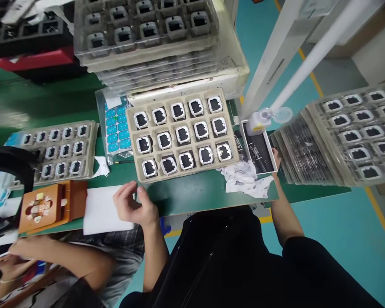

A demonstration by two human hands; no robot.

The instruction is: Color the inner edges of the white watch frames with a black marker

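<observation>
My left hand [136,204] rests over a white sheet [102,214] near the table's front edge. Its fingers are loosely curled, the thumb stands apart, and nothing shows in it. Just beyond lies a beige tray [133,141] with rows of white square frames, dark in the middle. My right hand [276,160] is at the right side of a small white-edged box [272,149], between it and a tall stack of clear trays [303,149]. Most of its fingers are hidden, so its grip is unclear. Small metal tools [256,156] lie in the box.
A pump bottle [258,122] stands at the box's far end, crumpled white cloths [244,177] before it. Stacked trays [147,55] rise at the back. Blue pad sheets [117,128] and an orange fixture [53,205] are leftward. A co-worker's arms [64,256] are at lower left.
</observation>
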